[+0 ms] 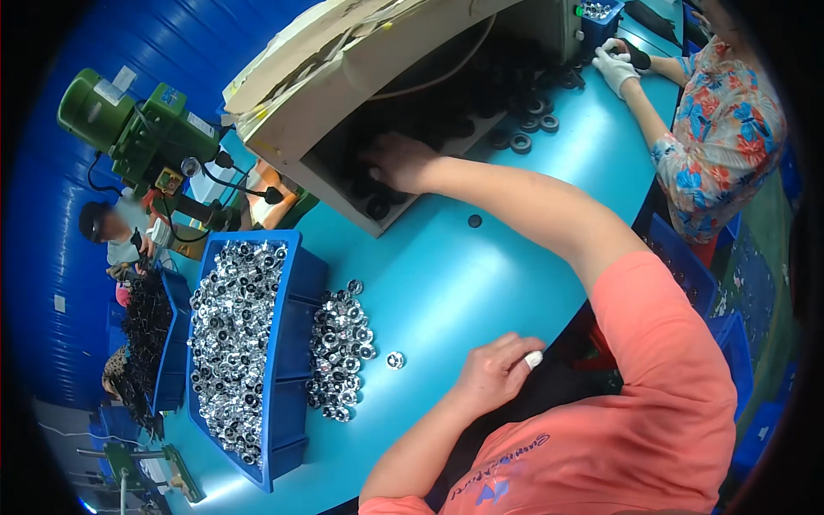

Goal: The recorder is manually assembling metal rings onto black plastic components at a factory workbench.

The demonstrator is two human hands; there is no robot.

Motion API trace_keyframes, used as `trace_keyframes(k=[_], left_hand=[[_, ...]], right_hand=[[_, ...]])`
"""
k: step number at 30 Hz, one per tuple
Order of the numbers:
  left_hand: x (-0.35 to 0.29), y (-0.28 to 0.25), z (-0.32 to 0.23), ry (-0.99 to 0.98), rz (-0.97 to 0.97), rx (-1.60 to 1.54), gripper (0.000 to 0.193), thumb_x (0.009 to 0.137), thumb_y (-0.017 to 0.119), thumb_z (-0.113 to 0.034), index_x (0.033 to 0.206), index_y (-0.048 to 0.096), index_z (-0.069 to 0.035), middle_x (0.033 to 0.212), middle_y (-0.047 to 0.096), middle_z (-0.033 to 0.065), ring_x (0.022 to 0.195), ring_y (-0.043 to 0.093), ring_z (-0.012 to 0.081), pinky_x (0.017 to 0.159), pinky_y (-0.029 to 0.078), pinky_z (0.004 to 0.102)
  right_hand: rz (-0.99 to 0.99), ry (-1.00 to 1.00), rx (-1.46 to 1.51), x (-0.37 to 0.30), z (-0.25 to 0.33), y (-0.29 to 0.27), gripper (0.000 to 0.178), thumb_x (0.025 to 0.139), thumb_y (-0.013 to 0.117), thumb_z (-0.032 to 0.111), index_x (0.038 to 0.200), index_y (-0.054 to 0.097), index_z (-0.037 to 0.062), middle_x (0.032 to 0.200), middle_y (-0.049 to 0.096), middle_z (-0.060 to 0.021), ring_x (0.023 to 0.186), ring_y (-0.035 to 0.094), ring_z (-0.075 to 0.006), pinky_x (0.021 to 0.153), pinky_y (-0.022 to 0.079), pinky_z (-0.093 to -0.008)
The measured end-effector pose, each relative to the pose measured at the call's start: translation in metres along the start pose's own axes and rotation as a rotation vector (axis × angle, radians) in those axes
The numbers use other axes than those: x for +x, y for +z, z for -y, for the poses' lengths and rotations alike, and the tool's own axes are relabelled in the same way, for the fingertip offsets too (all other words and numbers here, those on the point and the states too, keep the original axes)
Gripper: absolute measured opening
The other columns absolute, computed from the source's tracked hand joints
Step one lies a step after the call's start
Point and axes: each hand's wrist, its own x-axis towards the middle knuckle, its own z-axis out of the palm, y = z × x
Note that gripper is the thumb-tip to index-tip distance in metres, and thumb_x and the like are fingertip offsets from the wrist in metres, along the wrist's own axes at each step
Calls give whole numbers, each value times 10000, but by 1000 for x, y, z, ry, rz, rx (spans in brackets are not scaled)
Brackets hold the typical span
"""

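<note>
My right hand (403, 163) reaches into a pale open-fronted box (343, 86), over black ring-shaped parts (378, 206) in its shadow. A bit of white shows at one fingertip; the other fingers fade into the dark, so their grip is hidden. By the table's near edge my left hand (502, 369) is closed with its fingers curled, a white wrap (533, 360) on one of them. Anything inside that hand is out of sight. A single shiny metal part (395, 360) lies left of it, and one small black part (475, 221) lies below my right forearm.
A blue bin (283, 343) full of shiny metal parts stands left, with a loose pile (342, 352) beside it. More black rings (520, 142) spill from the box onto the turquoise table (429, 283). A green machine (146, 129) stands far left. A co-worker's gloved hand (616, 70) is upper right.
</note>
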Motion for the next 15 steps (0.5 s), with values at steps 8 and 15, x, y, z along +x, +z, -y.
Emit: trace_keyframes(k=[8,15], left_hand=[[-1,-9,1,-1,18,-174,217,913,641,-29,1123,690,-56,874,635,131,795,657,323,694,530,407],[-4,-15,11,-124,13,-357,220,929,616,-6,1140,680,-12,1073,679,190,979,677,380,824,556,401]], right_hand=[[-210,203,-210,115,-58,64,364,974,545,191,1299,616,43,1296,639,-199,1215,619,-352,1025,485,-482],[-439,62,-262,141,-57,116,389,960,554,244,1301,617,68,1278,647,-195,1208,620,-349,1014,494,-489]])
